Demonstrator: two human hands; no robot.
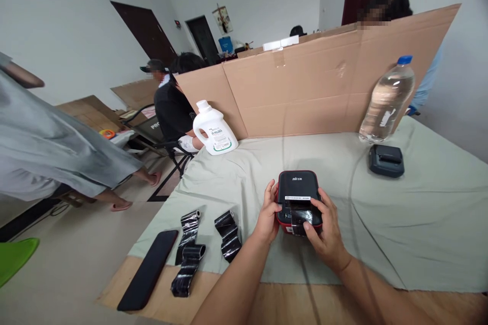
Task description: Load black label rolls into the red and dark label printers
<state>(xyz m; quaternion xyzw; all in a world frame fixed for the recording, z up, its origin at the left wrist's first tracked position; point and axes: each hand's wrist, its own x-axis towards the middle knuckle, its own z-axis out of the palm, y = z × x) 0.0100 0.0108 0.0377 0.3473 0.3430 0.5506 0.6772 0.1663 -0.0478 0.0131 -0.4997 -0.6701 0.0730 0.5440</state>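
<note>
A small black-and-red label printer (pixel 298 183) rests on the cloth in front of me, with a white sticker strip across its top. From its slot a strip of glossy black film (pixel 299 221) hangs over the near side. My left hand (pixel 269 218) grips the printer's left side, fingers around the edge and thumb on top. Against the right side lies my right hand (pixel 327 231), fingers on the lid's edge and thumb on the black film. Left of my forearm lie partly unrolled rolls of black film (pixel 227 236), and beside them a long black flat case (pixel 150 269).
A white jug (pixel 215 132) and a large water bottle (pixel 388 101) stand before the upright cardboard screen (pixel 297 91). A dark grey device (pixel 386 161) sits at right on the green cloth (pixel 430 213). Cables cross it. Other people are beyond the screen and at left.
</note>
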